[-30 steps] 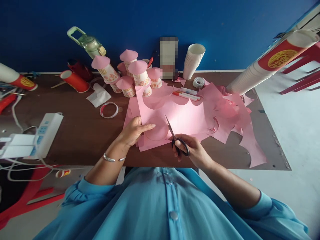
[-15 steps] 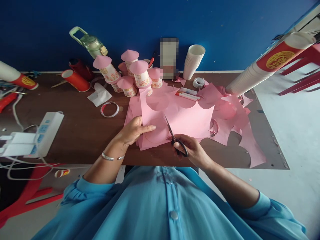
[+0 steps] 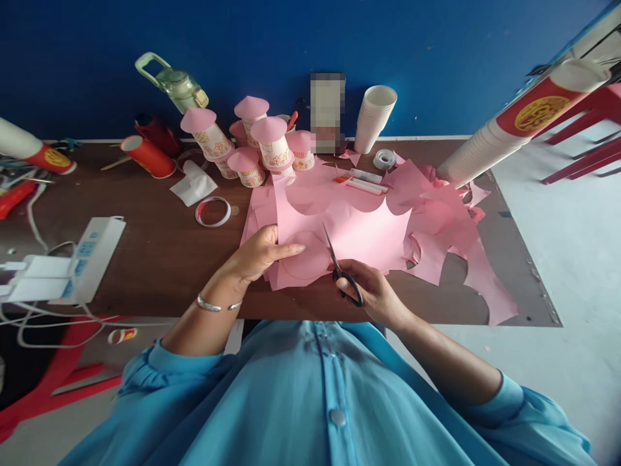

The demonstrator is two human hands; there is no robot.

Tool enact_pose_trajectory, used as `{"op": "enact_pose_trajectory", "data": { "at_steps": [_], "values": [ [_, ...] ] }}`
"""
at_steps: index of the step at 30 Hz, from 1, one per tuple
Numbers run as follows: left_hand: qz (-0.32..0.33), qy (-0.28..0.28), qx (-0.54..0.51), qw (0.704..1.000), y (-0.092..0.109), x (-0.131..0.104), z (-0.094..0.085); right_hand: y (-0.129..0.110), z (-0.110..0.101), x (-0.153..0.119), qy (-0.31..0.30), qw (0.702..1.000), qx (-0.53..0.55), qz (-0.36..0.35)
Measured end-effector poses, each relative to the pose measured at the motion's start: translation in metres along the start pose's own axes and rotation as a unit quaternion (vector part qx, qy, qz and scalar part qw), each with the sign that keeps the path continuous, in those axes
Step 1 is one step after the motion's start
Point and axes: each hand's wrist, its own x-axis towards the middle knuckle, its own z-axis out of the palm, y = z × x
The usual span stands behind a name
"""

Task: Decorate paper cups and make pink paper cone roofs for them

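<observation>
A sheet of pink paper with scalloped cut-outs along its far edge is pinched at its left side by my left hand, thumb on top. A drawn circle outline shows on the sheet beside that thumb. My right hand grips black-handled scissors, fingers through the loops, blades pointing away from me. The blades lie at the right of the drawn circle and look nearly closed; whether paper is between them I cannot tell. More pink sheets lie beneath.
Behind the paper stand several decorated cups with pink cone tops. White paper cups are stacked near the blue wall. Markers, a tape roll and pink scraps lie around. A power strip with cables sits left.
The pink sheet has turned and shifted slightly, its right edge a little nearer to me. Both hands keep their grips and have barely moved.
</observation>
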Motion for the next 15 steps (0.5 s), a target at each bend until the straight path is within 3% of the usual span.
{"op": "enact_pose_trajectory", "data": {
  "at_steps": [15],
  "values": [
    [0.005,0.006,0.042,0.999,0.0003,-0.0008,-0.0016,0.0058,-0.0045,-0.0033,-0.018,1.0,0.005,0.002]
  ]
}}
